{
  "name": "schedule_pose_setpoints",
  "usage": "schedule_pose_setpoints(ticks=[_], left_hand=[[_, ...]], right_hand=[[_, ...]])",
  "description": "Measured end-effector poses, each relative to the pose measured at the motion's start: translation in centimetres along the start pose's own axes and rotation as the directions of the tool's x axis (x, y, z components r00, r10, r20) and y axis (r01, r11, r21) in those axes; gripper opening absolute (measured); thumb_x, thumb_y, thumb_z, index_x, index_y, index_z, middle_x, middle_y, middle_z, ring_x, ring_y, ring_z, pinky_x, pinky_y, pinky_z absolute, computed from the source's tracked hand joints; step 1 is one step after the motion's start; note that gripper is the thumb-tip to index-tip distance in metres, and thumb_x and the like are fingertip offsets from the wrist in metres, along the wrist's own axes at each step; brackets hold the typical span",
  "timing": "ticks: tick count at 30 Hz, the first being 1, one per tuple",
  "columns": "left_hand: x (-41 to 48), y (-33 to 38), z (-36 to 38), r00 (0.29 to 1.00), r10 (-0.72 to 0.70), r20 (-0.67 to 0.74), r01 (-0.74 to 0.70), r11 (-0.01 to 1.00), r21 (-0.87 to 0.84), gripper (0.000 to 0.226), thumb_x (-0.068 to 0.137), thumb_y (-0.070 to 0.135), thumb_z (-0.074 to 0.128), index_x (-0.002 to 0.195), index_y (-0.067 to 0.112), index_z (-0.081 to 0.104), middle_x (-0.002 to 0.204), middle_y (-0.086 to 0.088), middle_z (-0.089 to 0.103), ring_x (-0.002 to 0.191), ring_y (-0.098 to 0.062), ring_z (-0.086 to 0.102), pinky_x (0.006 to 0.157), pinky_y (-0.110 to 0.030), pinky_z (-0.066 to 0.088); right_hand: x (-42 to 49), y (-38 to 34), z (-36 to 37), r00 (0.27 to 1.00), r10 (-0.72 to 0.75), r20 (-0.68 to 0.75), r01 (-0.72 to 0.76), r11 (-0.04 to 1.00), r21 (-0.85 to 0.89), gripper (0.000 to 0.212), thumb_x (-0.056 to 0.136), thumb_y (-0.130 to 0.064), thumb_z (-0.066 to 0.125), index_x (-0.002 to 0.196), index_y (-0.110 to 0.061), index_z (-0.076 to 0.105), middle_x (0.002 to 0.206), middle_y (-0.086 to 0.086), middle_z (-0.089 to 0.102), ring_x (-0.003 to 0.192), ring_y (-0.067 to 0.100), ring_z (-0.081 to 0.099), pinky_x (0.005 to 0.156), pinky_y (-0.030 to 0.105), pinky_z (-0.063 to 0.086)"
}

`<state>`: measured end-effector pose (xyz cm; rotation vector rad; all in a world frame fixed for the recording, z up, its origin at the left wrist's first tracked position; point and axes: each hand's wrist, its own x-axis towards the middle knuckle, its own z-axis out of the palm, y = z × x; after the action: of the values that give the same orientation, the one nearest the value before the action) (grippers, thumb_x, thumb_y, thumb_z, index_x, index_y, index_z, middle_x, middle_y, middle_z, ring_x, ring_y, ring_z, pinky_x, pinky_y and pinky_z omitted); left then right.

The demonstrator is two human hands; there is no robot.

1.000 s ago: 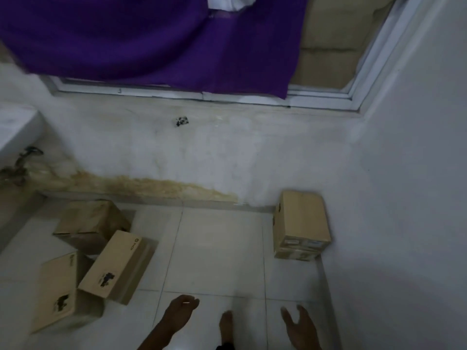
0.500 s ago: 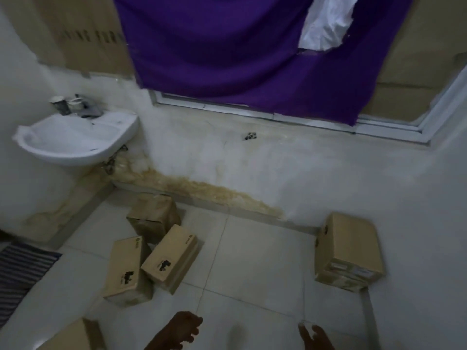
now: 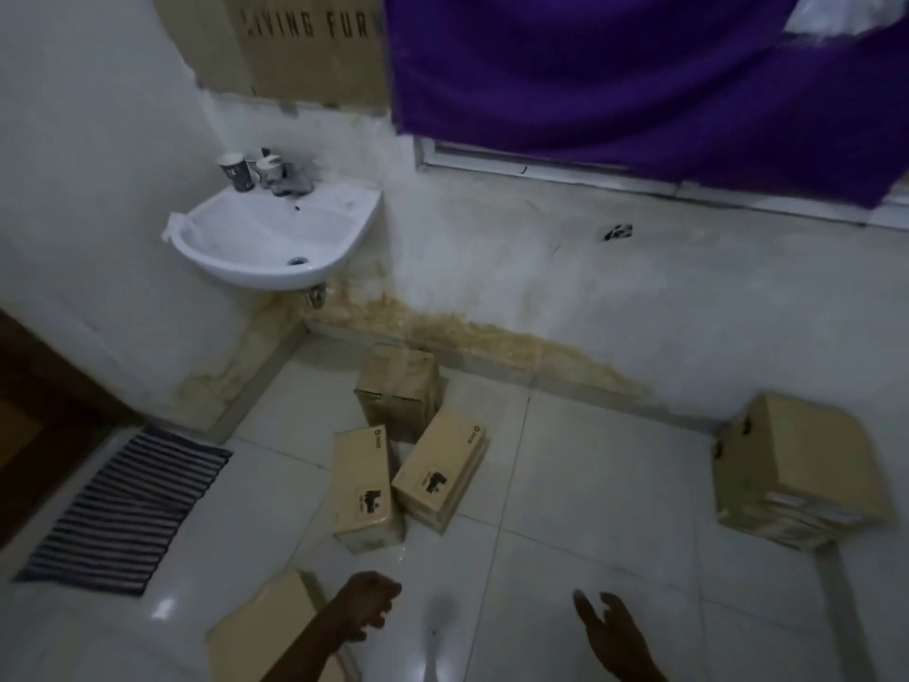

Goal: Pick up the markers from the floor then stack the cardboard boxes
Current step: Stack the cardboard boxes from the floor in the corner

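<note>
White glossy tiles (image 3: pixel 585 489) are laid below a plaster wall (image 3: pixel 492 268) stained brown along its foot. The left hand (image 3: pixel 368 605) is seen low in view with its fingers curled loosely inward; whether anything is held inside cannot be told. The right hand (image 3: pixel 612 632) is spread open with straight fingers, and nothing is held or touched. A near box (image 3: pixel 265 627) is partly hidden by the left forearm. A left flat box (image 3: pixel 364 489) and a right flat box (image 3: pixel 440 472) are set side by side in a V, with a taped box (image 3: pixel 396 386) just behind them near the wall. A big box (image 3: pixel 797 470) is pushed into the right corner, well apart. Bare tile is left open between it and the cluster. The left side is bounded by a striped mat (image 3: pixel 123 509) and a rounded white sink (image 3: pixel 256 273); a purple curtain (image 3: pixel 615 66) is hung above.
</note>
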<state>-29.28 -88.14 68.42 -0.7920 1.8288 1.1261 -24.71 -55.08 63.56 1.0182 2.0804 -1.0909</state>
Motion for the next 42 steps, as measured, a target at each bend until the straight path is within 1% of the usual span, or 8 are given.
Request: schedule_pose_setpoints(ticks=[7, 14, 20, 22, 23, 26, 33, 42], left_hand=[[1.6, -1.4, -3.7, 0.996, 0.08, -0.027, -0.08, 0.997, -0.008, 0.022, 0.093, 0.031, 0.057, 0.106, 0.014, 0.062, 0.095, -0.005, 0.06, 0.077, -0.015, 0.055, 0.063, -0.021, 0.036], [2.1, -3.5, -4.5, 0.992, 0.088, -0.095, -0.092, 0.995, -0.039, 0.01, 0.095, 0.022, 0.057, 0.087, 0.016, 0.055, 0.08, -0.002, 0.054, 0.067, -0.01, 0.049, 0.05, -0.016, 0.039], [3.6, -7.3, -5.9, 0.989, 0.007, -0.145, -0.015, 0.999, -0.052, 0.019, 0.093, 0.029, 0.059, 0.103, 0.013, 0.059, 0.112, -0.015, 0.058, 0.078, -0.018, 0.055, 0.053, -0.02, 0.035], [4.3, -8.5, -6.6, 0.984, -0.037, -0.173, 0.03, 0.999, -0.044, 0.022, 0.09, 0.033, 0.063, 0.104, 0.016, 0.06, 0.13, -0.021, 0.056, 0.103, -0.034, 0.061, 0.061, -0.031, 0.049], [4.5, -8.6, -6.7, 0.983, -0.032, -0.18, 0.03, 0.999, -0.009, 0.026, 0.09, 0.033, 0.064, 0.107, 0.015, 0.06, 0.133, -0.022, 0.054, 0.112, -0.037, 0.058, 0.075, -0.039, 0.054], [4.6, -9.0, -7.4, 0.981, -0.029, -0.193, 0.043, 0.997, 0.071, 0.045, 0.09, 0.036, 0.062, 0.126, 0.01, 0.055, 0.138, -0.016, 0.051, 0.119, -0.028, 0.054, 0.1, -0.034, 0.044], [8.3, -10.5, -12.8, 0.964, -0.061, -0.26, 0.057, 0.998, -0.021, 0.076, 0.076, 0.053, 0.064, 0.138, 0.013, 0.046, 0.149, -0.014, 0.037, 0.134, -0.03, 0.04, 0.11, -0.037, 0.037], [15.6, -17.3, -15.3, 0.913, -0.172, -0.37, 0.088, 0.969, -0.233, 0.065, 0.086, 0.03, 0.069, 0.142, 0.014, 0.04, 0.147, -0.015, 0.04, 0.13, -0.034, 0.044, 0.107, -0.043, 0.041]], right_hand=[[-1.0, -3.9, 1.7, 0.992, -0.125, -0.012, 0.123, 0.989, -0.08, 0.073, 0.092, -0.052, 0.048, 0.144, -0.004, 0.032, 0.147, 0.018, 0.041, 0.135, 0.032, 0.042, 0.11, 0.037, 0.03], [1.1, -5.9, 3.3, 0.987, -0.163, 0.018, 0.164, 0.984, -0.077, 0.072, 0.092, -0.048, 0.049, 0.145, -0.004, 0.031, 0.147, 0.022, 0.04, 0.134, 0.034, 0.041, 0.109, 0.039, 0.032], [1.7, -7.8, 5.3, 0.977, -0.197, 0.086, 0.205, 0.974, -0.096, 0.073, 0.092, -0.05, 0.049, 0.146, -0.004, 0.029, 0.148, 0.02, 0.038, 0.136, 0.034, 0.039, 0.11, 0.04, 0.031], [2.0, -8.6, 6.2, 0.975, -0.194, 0.108, 0.205, 0.974, -0.101, 0.074, 0.092, -0.05, 0.048, 0.147, -0.005, 0.027, 0.15, 0.02, 0.036, 0.136, 0.034, 0.039, 0.11, 0.041, 0.031], [2.0, -9.0, 6.2, 0.976, -0.191, 0.105, 0.202, 0.974, -0.104, 0.074, 0.092, -0.05, 0.048, 0.148, -0.005, 0.026, 0.15, 0.02, 0.035, 0.137, 0.034, 0.038, 0.11, 0.041, 0.031], [2.1, -10.0, 7.0, 0.973, -0.197, 0.117, 0.208, 0.974, -0.088, 0.078, 0.092, -0.051, 0.048, 0.149, -0.006, 0.022, 0.152, 0.019, 0.032, 0.138, 0.034, 0.036, 0.111, 0.042, 0.03], [3.5, -13.0, 13.0, 0.962, -0.217, 0.165, 0.239, 0.962, -0.13, 0.081, 0.092, -0.051, 0.047, 0.15, -0.004, 0.018, 0.154, 0.019, 0.029, 0.14, 0.034, 0.033, 0.112, 0.043, 0.028], [8.1, -14.5, 23.2, 0.932, -0.206, 0.297, 0.273, 0.939, -0.207, 0.081, 0.092, -0.05, 0.046, 0.152, -0.008, 0.01, 0.155, 0.018, 0.024, 0.14, 0.035, 0.031, 0.112, 0.04, 0.027]])
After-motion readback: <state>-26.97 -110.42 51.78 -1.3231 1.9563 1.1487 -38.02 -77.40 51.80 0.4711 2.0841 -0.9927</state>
